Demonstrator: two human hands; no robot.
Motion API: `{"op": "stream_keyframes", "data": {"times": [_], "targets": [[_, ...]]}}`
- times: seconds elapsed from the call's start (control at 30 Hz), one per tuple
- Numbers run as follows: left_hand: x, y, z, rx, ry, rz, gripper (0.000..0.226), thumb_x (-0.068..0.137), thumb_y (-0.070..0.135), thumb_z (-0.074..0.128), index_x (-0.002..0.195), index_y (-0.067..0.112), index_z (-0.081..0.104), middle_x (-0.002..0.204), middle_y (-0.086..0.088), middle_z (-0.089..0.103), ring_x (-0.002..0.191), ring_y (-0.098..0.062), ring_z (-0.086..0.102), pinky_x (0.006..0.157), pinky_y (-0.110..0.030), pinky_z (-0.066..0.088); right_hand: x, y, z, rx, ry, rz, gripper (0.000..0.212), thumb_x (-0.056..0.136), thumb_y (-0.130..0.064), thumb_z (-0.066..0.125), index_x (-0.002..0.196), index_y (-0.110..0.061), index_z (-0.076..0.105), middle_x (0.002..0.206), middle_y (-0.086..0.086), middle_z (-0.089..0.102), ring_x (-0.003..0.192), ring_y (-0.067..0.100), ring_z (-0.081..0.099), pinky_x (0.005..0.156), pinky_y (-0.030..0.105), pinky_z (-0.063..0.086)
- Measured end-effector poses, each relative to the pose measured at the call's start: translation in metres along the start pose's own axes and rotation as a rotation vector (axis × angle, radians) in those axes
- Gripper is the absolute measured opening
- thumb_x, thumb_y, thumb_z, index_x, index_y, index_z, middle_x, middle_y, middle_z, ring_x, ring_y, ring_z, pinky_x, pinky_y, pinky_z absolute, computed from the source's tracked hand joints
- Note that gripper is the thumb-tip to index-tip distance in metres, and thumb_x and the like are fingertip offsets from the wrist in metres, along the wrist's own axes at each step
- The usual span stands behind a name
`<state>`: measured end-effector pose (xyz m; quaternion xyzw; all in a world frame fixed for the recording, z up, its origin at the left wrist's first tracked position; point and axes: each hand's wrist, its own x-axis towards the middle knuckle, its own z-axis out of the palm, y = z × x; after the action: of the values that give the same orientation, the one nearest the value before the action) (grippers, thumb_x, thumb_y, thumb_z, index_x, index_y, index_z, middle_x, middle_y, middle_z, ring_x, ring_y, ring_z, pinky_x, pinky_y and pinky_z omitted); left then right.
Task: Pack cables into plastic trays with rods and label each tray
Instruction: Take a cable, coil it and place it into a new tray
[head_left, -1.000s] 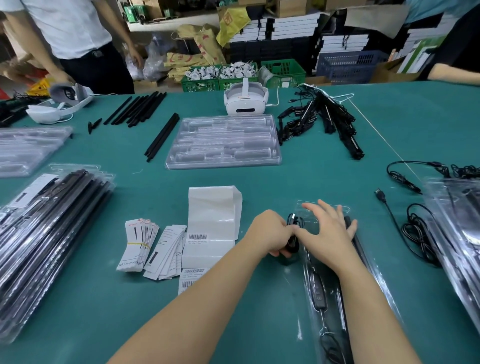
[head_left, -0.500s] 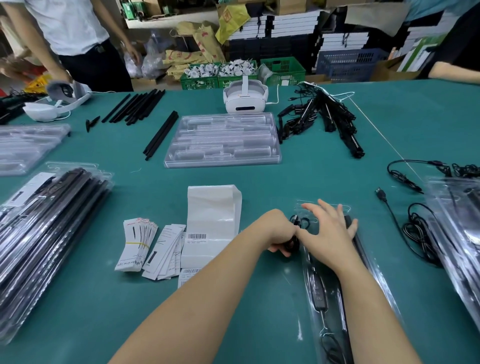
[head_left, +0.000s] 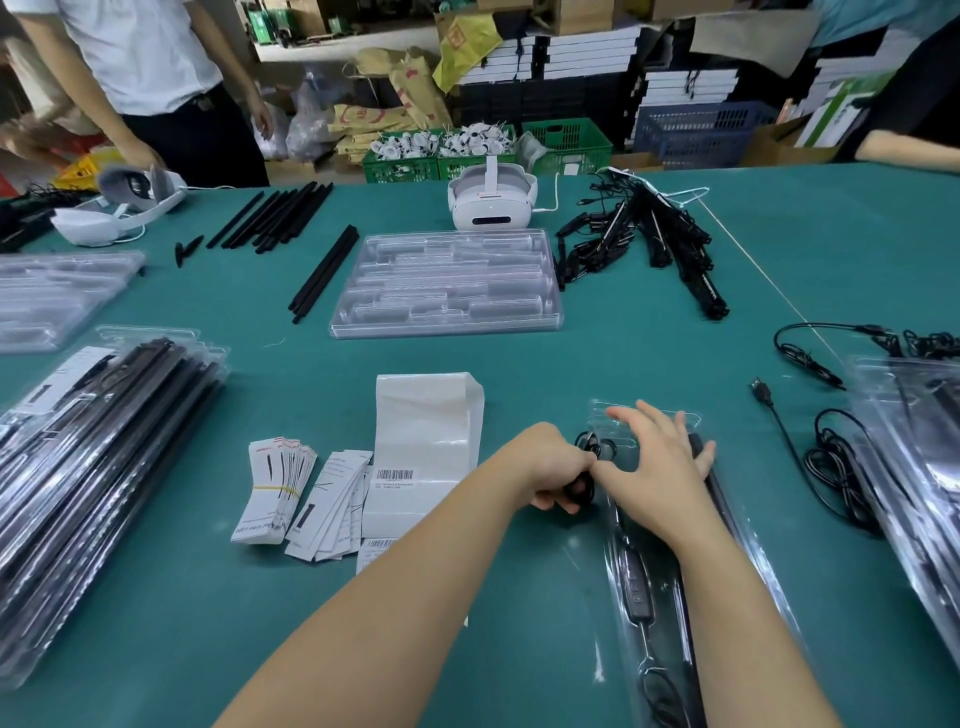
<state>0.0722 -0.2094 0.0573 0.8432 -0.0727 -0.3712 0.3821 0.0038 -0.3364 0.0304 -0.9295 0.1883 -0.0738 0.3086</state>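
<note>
The left hand (head_left: 558, 467) curls around a small black coiled cable bundle (head_left: 584, 470) at the left edge of the long clear plastic tray (head_left: 769, 582); what exactly it pinches is partly hidden. The right hand (head_left: 657, 457) lies flat with straight fingers on the tray's top end, beside a slim black rod (head_left: 714, 483) seated inside. The tray sits on the green surface (head_left: 519, 649). The cable looks light, limp and springy, so gripping the whole coil should work best; the thin tray likely flexes.
</note>
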Motion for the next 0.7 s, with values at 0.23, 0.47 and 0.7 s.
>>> {"op": "stream_keyframes", "data": {"times": [0.23,0.47,0.7], "targets": [[-0.003,-0.001,0.003,-0.034,0.038,-0.002,0.021,0.099,0.024,0.051,0.084,0.009,0.056,0.066,-0.002,0.062,0.044,-0.013,0.064,0.039,-0.013,0.038,-0.001,0.0,-0.002,0.027,-0.002,-0.005,0.057,0.082,-0.037,0.068,0.136,-0.036,0.049,0.16,-0.001,0.027,0.153,0.027,0.001,0.116,0.059,-0.012],[-0.003,0.006,0.002,0.138,0.076,0.085,0.03,0.099,0.025,0.053,0.074,0.008,0.056,0.071,-0.014,0.067,0.064,-0.03,0.069,0.06,-0.029,0.057,-0.001,-0.001,-0.003,0.05,0.003,0.006,0.049,0.085,-0.037,0.064,0.133,-0.037,0.053,0.16,-0.002,0.029,0.153,0.024,0.001,0.117,0.056,-0.013],[-0.011,0.013,-0.004,-0.061,-0.027,0.074,0.034,0.104,0.017,0.052,0.073,0.004,0.054,0.071,-0.01,0.054,0.048,-0.022,0.063,0.051,-0.027,0.058,0.002,-0.005,-0.005,0.202,0.102,0.105,0.031,0.094,-0.015,0.048,0.117,-0.026,0.067,0.154,-0.002,0.041,0.152,0.021,0.013,0.121,0.049,-0.01]]}}
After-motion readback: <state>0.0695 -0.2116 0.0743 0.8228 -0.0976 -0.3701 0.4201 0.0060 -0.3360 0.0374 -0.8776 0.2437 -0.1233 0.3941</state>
